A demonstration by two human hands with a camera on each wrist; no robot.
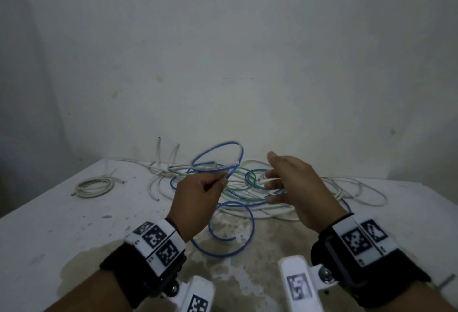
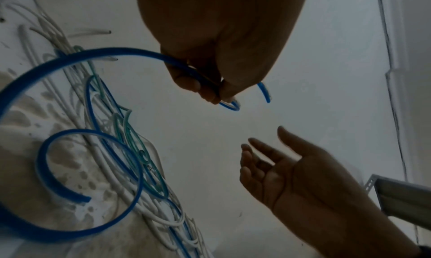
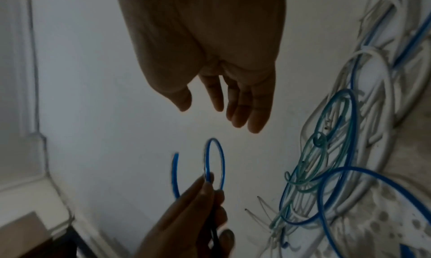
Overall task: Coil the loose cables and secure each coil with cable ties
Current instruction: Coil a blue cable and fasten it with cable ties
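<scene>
A blue cable [image 1: 250, 220] loops across the white table [image 1: 62, 225] and rises into a small loop [image 1: 218, 155] held above the pile. My left hand [image 1: 198, 195] pinches that loop between thumb and fingers, as the left wrist view shows with the blue cable [image 2: 70, 59] running into my left hand [image 2: 210, 88]. My right hand [image 1: 292, 185] hovers open beside it, fingers relaxed, holding nothing; the right wrist view shows my right hand [image 3: 224, 103] above the blue loop [image 3: 214, 162]. A tangle of white, green and blue cables [image 1: 247, 188] lies behind both hands.
A small white coil [image 1: 93, 186] lies at the table's left. More white cable [image 1: 357, 190] sprawls to the right. Two white cable ends [image 1: 158, 148] stick up against the back wall. The table's near middle is stained. A metal part [image 1: 446, 282] shows at the right edge.
</scene>
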